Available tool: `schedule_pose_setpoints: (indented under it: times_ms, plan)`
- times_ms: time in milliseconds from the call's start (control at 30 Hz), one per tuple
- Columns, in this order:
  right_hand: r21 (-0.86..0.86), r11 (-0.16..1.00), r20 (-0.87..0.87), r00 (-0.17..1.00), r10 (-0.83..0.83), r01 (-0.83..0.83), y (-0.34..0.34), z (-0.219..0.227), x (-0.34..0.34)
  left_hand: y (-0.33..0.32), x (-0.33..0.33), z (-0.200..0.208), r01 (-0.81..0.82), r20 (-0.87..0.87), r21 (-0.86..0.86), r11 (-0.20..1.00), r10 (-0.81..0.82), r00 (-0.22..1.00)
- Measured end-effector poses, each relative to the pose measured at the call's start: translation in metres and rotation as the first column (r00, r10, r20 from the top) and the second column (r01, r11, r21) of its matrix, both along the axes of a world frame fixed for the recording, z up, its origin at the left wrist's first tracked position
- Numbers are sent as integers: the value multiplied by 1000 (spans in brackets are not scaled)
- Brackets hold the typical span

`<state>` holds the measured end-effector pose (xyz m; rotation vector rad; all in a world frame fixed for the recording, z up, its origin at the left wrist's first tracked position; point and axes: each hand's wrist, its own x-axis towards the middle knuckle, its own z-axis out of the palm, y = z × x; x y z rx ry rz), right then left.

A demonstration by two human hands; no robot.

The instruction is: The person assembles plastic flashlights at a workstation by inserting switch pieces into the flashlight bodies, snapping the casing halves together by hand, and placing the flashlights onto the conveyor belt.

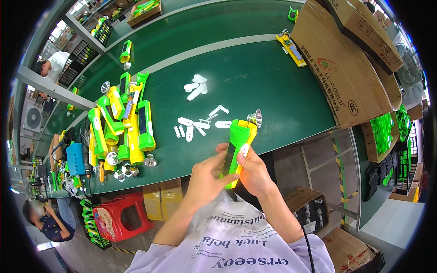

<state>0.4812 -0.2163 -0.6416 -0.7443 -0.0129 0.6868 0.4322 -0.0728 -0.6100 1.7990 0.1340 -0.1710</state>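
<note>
A green and yellow flashlight body [239,135] is held between both hands above the near edge of the green table. My left hand [207,176] wraps its left side, fingers behind it and thumb across the lower front. My right hand [256,174] grips the right side, its thumb pressing on a small white plastic piece [245,149] set against the yellow part. A silver reflector [257,118] sticks out at the flashlight's wide upper end. Just beyond lie loose white plastic pieces [189,129], and farther back a small pile of similar white pieces [196,87].
Several flashlight bodies [145,125] with reflectors are heaped on the left. Large cardboard boxes [318,68] stand at the right, beside an opened yellow flashlight half [291,50]. A red stool [123,218] is below left. Another person [52,220] sits at far left.
</note>
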Motion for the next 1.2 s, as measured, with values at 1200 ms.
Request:
schedule_pose_setpoints:
  times_ms: [1200]
  plan:
    - [-104,961,37,967,-252,255,-17,1,-6,-29,-15,-11,-146,476,302,942,-16,879]
